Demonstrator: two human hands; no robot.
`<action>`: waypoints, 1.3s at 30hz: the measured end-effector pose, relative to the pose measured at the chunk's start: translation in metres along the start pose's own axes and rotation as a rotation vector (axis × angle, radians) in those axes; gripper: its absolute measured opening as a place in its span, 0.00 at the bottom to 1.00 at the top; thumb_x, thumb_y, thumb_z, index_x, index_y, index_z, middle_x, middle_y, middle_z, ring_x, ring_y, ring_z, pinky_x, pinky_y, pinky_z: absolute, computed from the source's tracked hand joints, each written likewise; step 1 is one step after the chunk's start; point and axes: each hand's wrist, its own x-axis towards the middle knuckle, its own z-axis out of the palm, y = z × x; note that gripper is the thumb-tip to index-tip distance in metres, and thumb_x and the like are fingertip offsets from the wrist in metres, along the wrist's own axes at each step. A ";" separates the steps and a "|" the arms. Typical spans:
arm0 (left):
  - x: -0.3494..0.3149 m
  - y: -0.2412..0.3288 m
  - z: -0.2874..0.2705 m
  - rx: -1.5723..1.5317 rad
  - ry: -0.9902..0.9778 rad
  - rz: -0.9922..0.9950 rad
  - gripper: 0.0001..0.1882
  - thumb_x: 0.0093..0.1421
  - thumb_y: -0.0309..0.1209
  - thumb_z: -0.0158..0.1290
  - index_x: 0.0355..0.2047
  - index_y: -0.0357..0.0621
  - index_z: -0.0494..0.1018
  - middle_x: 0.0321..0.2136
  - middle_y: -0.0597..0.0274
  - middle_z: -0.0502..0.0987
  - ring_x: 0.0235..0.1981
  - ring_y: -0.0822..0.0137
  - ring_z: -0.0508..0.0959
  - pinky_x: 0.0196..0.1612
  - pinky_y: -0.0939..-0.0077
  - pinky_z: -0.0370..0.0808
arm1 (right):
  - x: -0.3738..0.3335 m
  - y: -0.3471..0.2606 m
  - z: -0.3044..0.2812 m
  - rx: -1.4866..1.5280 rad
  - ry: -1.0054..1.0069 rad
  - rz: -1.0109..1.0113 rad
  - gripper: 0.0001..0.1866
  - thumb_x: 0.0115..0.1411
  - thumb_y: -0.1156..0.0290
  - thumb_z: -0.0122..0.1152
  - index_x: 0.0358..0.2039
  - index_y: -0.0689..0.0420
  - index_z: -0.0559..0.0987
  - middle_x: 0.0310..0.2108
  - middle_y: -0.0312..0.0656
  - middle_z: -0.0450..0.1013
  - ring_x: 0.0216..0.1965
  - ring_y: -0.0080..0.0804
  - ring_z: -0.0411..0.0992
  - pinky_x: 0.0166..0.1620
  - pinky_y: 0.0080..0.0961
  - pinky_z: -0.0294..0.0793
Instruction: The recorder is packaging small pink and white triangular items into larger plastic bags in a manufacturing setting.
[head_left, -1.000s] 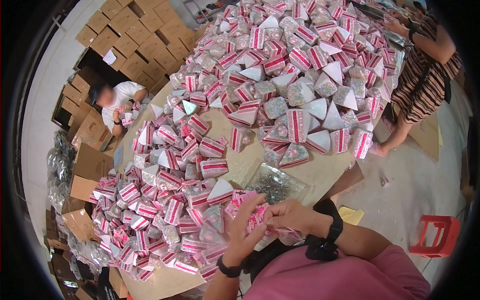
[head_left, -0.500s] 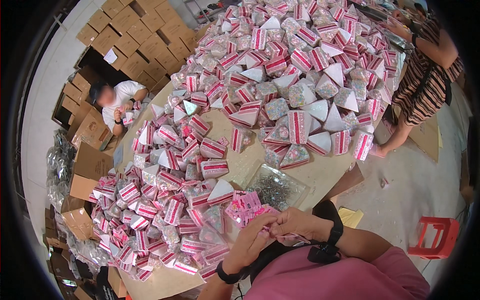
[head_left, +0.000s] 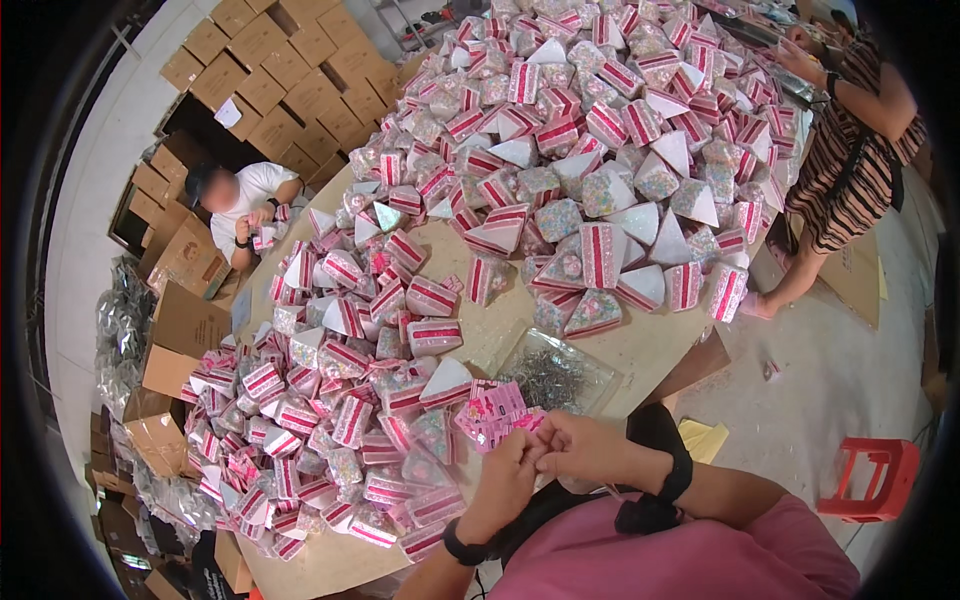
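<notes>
My left hand [head_left: 503,478] and my right hand [head_left: 588,452] meet at the near table edge, fingertips pinched together. What they pinch is mostly hidden by the fingers, and I cannot make it out. Just beyond the fingertips lie pink printed cards [head_left: 494,402]. A clear plastic tray [head_left: 606,378] holding a tangle of small silver metal pieces [head_left: 548,376] sits past my right hand. To the left of my hands spreads a pile of cake-slice-shaped pieces [head_left: 436,336], pink and white with a red stripe, some with glittery faces.
A larger heap of the cake-slice pieces [head_left: 600,252] covers the far table [head_left: 470,335]. A person in white [head_left: 265,190] sits at the far left, handling a piece. Another in stripes [head_left: 850,165] stands at the right. Cardboard boxes [head_left: 290,75] stack behind; a red stool [head_left: 872,480] stands right.
My hands have drawn closer together, and the left fingers have curled into a tighter pinch. The view has shifted slightly; the piles look the same.
</notes>
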 end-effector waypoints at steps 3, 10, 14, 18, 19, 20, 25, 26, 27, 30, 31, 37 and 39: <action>0.009 -0.010 -0.003 -0.476 -0.114 -0.287 0.09 0.64 0.32 0.47 0.29 0.39 0.66 0.22 0.64 0.72 0.23 0.74 0.71 0.27 0.78 0.69 | -0.011 -0.014 0.004 -0.358 0.145 -0.193 0.09 0.53 0.74 0.56 0.34 0.62 0.69 0.25 0.43 0.69 0.27 0.34 0.73 0.28 0.28 0.72; 0.025 -0.010 -0.003 -0.597 -0.170 -0.280 0.10 0.64 0.34 0.47 0.28 0.42 0.67 0.21 0.69 0.70 0.22 0.77 0.68 0.27 0.83 0.66 | -0.011 -0.006 -0.006 -1.038 0.250 -0.536 0.10 0.46 0.76 0.55 0.31 0.60 0.69 0.25 0.43 0.69 0.28 0.43 0.73 0.29 0.33 0.73; 0.077 -0.003 -0.040 -0.209 -0.046 -0.137 0.08 0.61 0.33 0.49 0.28 0.43 0.69 0.22 0.69 0.71 0.23 0.78 0.70 0.27 0.84 0.67 | -0.011 -0.006 -0.025 -0.952 0.305 -0.468 0.07 0.51 0.75 0.54 0.31 0.60 0.71 0.25 0.44 0.70 0.28 0.42 0.73 0.30 0.34 0.72; 0.163 -0.012 -0.101 0.071 0.166 -0.014 0.08 0.55 0.29 0.52 0.29 0.36 0.70 0.23 0.63 0.73 0.24 0.73 0.73 0.28 0.78 0.69 | -0.011 -0.003 -0.040 -0.424 0.310 -0.269 0.06 0.56 0.73 0.54 0.32 0.61 0.75 0.23 0.42 0.73 0.25 0.31 0.73 0.29 0.28 0.70; 0.175 -0.019 -0.103 0.133 0.171 0.010 0.08 0.55 0.29 0.52 0.30 0.36 0.70 0.23 0.61 0.74 0.25 0.72 0.74 0.29 0.77 0.70 | -0.014 -0.004 -0.042 -0.314 0.293 -0.184 0.07 0.57 0.73 0.54 0.32 0.62 0.77 0.22 0.40 0.73 0.24 0.27 0.72 0.28 0.25 0.70; 0.186 -0.028 -0.104 0.196 0.176 0.033 0.08 0.54 0.29 0.52 0.31 0.36 0.71 0.24 0.60 0.74 0.26 0.71 0.74 0.30 0.77 0.70 | -0.016 -0.006 -0.045 -0.204 0.275 -0.099 0.08 0.58 0.73 0.53 0.33 0.62 0.78 0.22 0.38 0.74 0.22 0.24 0.71 0.26 0.22 0.69; 0.191 -0.035 -0.063 0.189 0.029 0.136 0.12 0.54 0.31 0.54 0.37 0.37 0.71 0.29 0.57 0.75 0.31 0.63 0.75 0.36 0.72 0.72 | -0.028 -0.003 -0.068 0.084 0.325 0.182 0.08 0.60 0.73 0.51 0.35 0.61 0.78 0.22 0.33 0.72 0.21 0.14 0.65 0.24 0.13 0.63; 0.182 -0.017 -0.052 0.103 -0.072 0.131 0.15 0.54 0.32 0.54 0.40 0.38 0.69 0.34 0.54 0.74 0.34 0.61 0.75 0.39 0.69 0.72 | -0.029 0.001 -0.075 0.141 0.341 0.181 0.08 0.60 0.73 0.51 0.36 0.61 0.78 0.22 0.33 0.72 0.20 0.13 0.64 0.24 0.12 0.62; 0.166 0.006 -0.045 0.027 -0.158 0.118 0.18 0.54 0.32 0.55 0.44 0.38 0.68 0.39 0.51 0.73 0.38 0.59 0.75 0.41 0.67 0.72 | -0.029 0.003 -0.078 0.198 0.340 0.174 0.08 0.60 0.73 0.51 0.36 0.61 0.78 0.22 0.33 0.72 0.20 0.13 0.63 0.23 0.11 0.62; 0.120 0.040 -0.013 0.063 -0.268 0.391 0.29 0.53 0.34 0.58 0.53 0.40 0.63 0.47 0.50 0.70 0.47 0.57 0.72 0.48 0.65 0.69 | -0.024 0.007 -0.077 0.446 0.343 0.171 0.08 0.60 0.74 0.52 0.36 0.62 0.77 0.22 0.34 0.71 0.21 0.15 0.64 0.24 0.12 0.62; 0.109 0.046 -0.008 0.184 -0.274 0.511 0.32 0.52 0.34 0.59 0.55 0.39 0.61 0.49 0.47 0.68 0.49 0.54 0.71 0.50 0.64 0.68 | -0.022 0.005 -0.075 0.486 0.285 0.152 0.08 0.60 0.75 0.52 0.37 0.63 0.77 0.23 0.34 0.71 0.22 0.15 0.64 0.25 0.13 0.62; 0.076 0.041 0.012 0.323 -0.268 0.581 0.32 0.53 0.37 0.59 0.55 0.39 0.61 0.42 0.46 0.72 0.42 0.50 0.73 0.43 0.63 0.72 | -0.022 0.005 -0.063 0.654 0.144 0.109 0.12 0.60 0.76 0.52 0.44 0.64 0.70 0.25 0.35 0.68 0.25 0.19 0.65 0.27 0.15 0.64; 0.068 0.049 0.009 0.410 -0.265 0.568 0.27 0.53 0.37 0.58 0.50 0.39 0.64 0.37 0.49 0.72 0.37 0.51 0.74 0.39 0.63 0.72 | -0.025 0.007 -0.061 0.621 0.143 0.107 0.14 0.60 0.77 0.52 0.47 0.63 0.68 0.25 0.35 0.68 0.24 0.19 0.65 0.27 0.15 0.64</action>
